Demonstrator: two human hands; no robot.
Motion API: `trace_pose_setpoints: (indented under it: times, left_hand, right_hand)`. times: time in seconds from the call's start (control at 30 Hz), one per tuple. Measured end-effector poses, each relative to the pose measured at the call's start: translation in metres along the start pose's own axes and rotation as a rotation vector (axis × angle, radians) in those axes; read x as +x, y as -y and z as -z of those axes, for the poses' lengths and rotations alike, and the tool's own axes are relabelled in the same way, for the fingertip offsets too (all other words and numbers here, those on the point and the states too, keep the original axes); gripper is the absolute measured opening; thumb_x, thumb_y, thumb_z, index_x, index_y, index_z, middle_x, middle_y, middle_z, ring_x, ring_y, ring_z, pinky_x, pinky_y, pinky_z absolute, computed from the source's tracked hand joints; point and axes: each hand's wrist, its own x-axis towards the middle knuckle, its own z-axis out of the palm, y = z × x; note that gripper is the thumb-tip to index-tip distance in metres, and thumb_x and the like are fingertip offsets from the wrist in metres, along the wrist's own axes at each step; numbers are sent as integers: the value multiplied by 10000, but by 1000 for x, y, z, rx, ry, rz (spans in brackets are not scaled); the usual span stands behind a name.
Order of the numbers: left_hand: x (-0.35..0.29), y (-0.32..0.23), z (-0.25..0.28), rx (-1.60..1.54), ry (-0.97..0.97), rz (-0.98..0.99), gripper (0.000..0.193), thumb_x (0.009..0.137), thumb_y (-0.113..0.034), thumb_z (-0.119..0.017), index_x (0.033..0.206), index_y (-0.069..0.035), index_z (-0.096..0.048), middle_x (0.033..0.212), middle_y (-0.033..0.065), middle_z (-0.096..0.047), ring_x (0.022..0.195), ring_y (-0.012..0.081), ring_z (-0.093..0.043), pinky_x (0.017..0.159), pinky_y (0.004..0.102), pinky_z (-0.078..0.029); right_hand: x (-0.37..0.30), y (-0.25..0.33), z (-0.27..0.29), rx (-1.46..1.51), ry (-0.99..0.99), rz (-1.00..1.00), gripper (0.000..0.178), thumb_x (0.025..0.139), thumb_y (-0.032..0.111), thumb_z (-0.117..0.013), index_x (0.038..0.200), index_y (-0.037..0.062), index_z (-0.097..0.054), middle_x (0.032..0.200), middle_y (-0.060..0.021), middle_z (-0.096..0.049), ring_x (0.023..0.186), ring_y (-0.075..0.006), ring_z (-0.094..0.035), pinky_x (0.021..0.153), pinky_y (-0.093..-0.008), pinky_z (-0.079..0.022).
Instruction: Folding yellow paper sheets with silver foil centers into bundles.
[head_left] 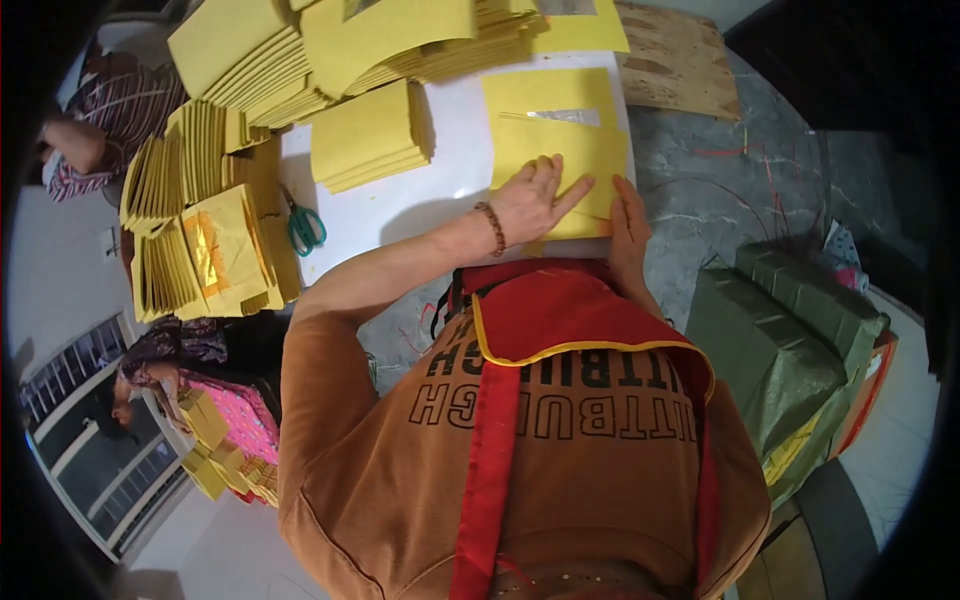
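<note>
A yellow paper envelope or folded sheet [570, 150] lies near the right edge of the white tabletop [385, 215], with a greyish window-like patch across its upper part. My left hand [540, 200] rests flat on it, thumb apart from the fingers, a beaded bracelet on the wrist. Along the paper's right edge stands my right hand [629, 225], fingers stretched and touching the side; it holds nothing that I can see. To the left is a short stack of yellow envelopes [368, 135].
Large piles of yellow envelopes [390, 40] fill the table's far side, with more bundles [165, 185] at its left. Green-handled scissors [305, 228] lie beside them. Wrapped green packages [775, 340] stand at right. Two other people, one handling yellow bundles [205, 420], are at left.
</note>
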Motion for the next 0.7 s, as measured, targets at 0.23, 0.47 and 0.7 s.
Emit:
trace_pose_setpoints:
  times: [0.23,0.47,0.7]
  left_hand:
    - [6,13,-7,-195,-208,111,378,680,-109,-528,1031,29,-554,931,109,-576,837,200,-543,705,282,-464]
    - [-47,64,62,-109,-432,187,428,672,-83,-565,1094,-12,-551,993,106,-605,846,195,-569,710,297,-469]
    - [-155,150,25,186,-224,445,468,685,-46,-561,1150,-89,-544,1034,72,-610,830,200,-559,711,304,-467]
  right_hand:
    - [-4,-7,-8,390,-152,-2,529,911,267,-380,1346,-7,-257,1280,-179,-421,1150,-262,-426,975,-344,-302]
    - [0,2,-3,233,-65,-125,517,898,201,-445,1330,-27,-278,1264,-194,-430,1137,-255,-434,964,-343,-322]
    - [2,8,-2,168,-40,-138,491,882,145,-496,1304,-39,-324,1236,-189,-461,1105,-230,-461,933,-323,-355]
